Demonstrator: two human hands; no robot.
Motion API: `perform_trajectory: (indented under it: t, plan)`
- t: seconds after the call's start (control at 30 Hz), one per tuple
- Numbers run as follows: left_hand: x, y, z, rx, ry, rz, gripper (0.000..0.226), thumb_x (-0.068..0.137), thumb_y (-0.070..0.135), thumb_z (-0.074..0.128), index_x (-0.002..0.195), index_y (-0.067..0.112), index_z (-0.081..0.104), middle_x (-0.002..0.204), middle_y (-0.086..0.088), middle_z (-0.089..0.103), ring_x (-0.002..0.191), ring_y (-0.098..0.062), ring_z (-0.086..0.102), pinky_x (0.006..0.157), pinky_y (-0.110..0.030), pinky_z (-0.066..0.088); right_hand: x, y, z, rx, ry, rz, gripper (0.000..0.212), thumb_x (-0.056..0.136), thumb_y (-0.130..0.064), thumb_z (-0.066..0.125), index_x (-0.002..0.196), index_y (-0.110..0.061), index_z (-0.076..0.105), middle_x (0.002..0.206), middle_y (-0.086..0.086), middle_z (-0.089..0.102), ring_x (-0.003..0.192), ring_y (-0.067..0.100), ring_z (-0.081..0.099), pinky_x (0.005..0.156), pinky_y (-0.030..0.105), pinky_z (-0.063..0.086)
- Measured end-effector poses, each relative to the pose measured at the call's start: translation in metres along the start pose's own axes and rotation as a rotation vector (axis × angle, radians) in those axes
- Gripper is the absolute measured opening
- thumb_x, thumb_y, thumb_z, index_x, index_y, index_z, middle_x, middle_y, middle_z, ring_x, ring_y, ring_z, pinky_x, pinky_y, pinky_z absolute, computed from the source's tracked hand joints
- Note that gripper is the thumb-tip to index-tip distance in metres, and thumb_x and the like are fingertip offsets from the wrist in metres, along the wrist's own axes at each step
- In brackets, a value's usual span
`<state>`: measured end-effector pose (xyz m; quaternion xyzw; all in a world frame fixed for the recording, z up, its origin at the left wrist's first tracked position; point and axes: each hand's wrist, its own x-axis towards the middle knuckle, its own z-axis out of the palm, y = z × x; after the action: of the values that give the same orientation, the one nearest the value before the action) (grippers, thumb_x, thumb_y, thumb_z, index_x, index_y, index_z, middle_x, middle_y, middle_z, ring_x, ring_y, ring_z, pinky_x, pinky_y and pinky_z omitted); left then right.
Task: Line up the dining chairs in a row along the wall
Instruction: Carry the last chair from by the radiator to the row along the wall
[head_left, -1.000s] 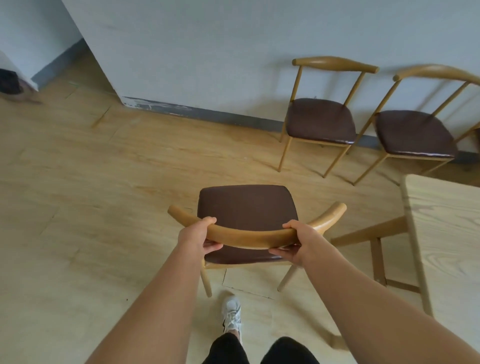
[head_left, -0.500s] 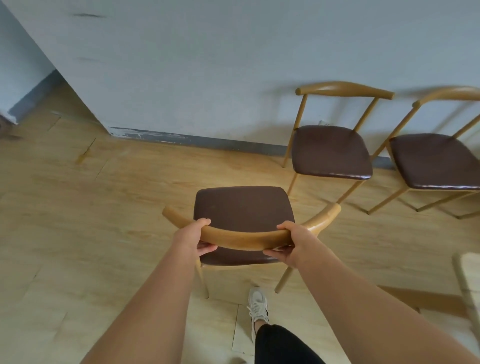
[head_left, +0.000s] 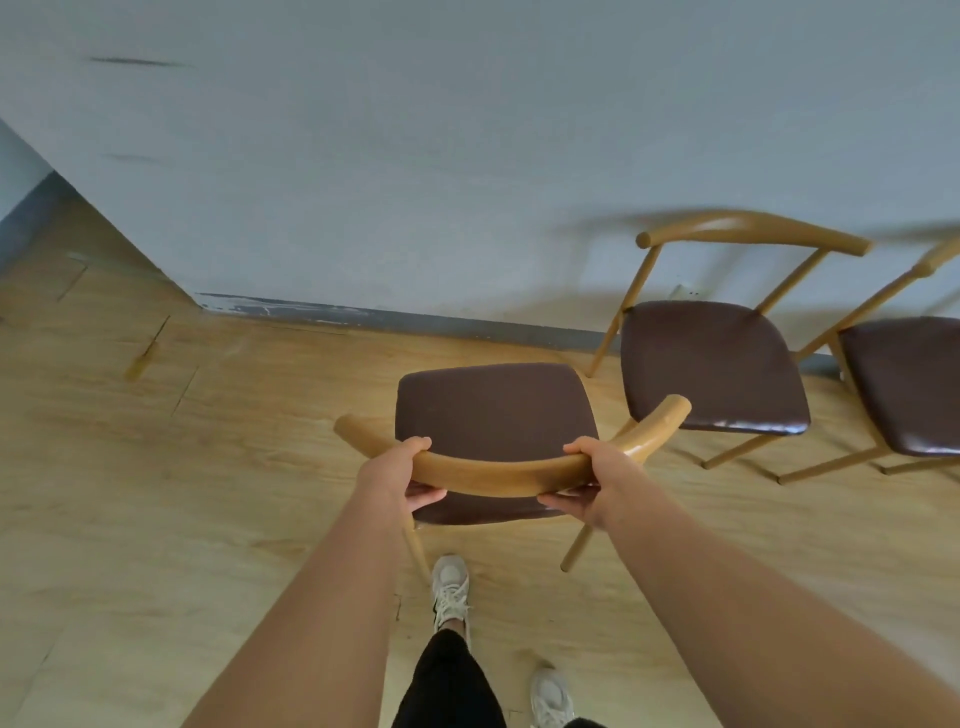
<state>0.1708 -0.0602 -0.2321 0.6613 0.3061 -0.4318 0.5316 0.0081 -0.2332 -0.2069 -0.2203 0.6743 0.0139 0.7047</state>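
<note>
Since a second ago: chair (head_left: 493, 410) brought nearer wall (head_left: 467, 156), table lost from view. Backrest (head_left: 509, 474) gripped by left hand (head_left: 397, 470) and right hand (head_left: 597, 478), fingers (head_left: 427, 493) curled round it. Chair now short of wall, just left of row chair (head_left: 711, 364). Turn and set-down judged still needed.

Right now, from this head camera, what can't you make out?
All in the head view:
Held chair: front legs hidden under its own seat.
Far-right chair: cut off by the right edge.
Nearer wall chair: backrest smeared by motion blur.
Left hand and right hand: fingers partly hidden behind the backrest rail.
</note>
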Motion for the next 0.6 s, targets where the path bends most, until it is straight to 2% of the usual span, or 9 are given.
perform_trajectory:
  t: [0.17,0.3,0.47,0.6]
  plan:
    - [0.038,0.082,0.015,0.076,-0.058,-0.014,0.052,0.072,0.014,0.082,0.116,0.005,0.056,0.108,-0.018,0.06,0.085,-0.033,0.066,0.053,-0.044,0.06,0.019,-0.041,0.06,0.088,0.035,0.012,0.054,0.076,-0.007,0.076,0.121,-0.011,0.045,0.105,0.021,0.057,0.096,0.045,0.061,0.05,0.058,0.058]
    - [0.061,0.134,0.034,0.158,-0.072,0.008,0.051,0.073,0.016,0.081,0.116,0.006,0.057,0.106,-0.016,0.06,0.085,-0.032,0.066,0.049,-0.041,0.059,0.031,-0.068,0.088,0.193,0.02,0.023,0.045,0.076,-0.006,0.075,0.11,-0.011,0.047,0.106,0.022,0.056,0.096,0.046,0.06,0.048,0.059,0.057]
    - [0.095,0.184,0.071,0.224,-0.096,0.016,0.053,0.073,0.017,0.081,0.117,0.006,0.054,0.107,-0.017,0.062,0.086,-0.032,0.067,0.051,-0.041,0.06,0.056,-0.116,0.115,0.266,0.018,0.029,0.035,0.076,-0.006,0.075,0.094,-0.009,0.045,0.103,0.022,0.056,0.092,0.045,0.058,0.051,0.061,0.057]
    - [0.118,0.206,0.093,0.224,-0.084,0.0,0.057,0.073,0.018,0.082,0.121,0.006,0.053,0.108,-0.017,0.062,0.089,-0.033,0.066,0.056,-0.043,0.061,0.077,-0.143,0.126,0.296,0.011,0.017,0.034,0.077,-0.004,0.074,0.095,-0.008,0.046,0.104,0.022,0.055,0.093,0.045,0.059,0.053,0.062,0.057]
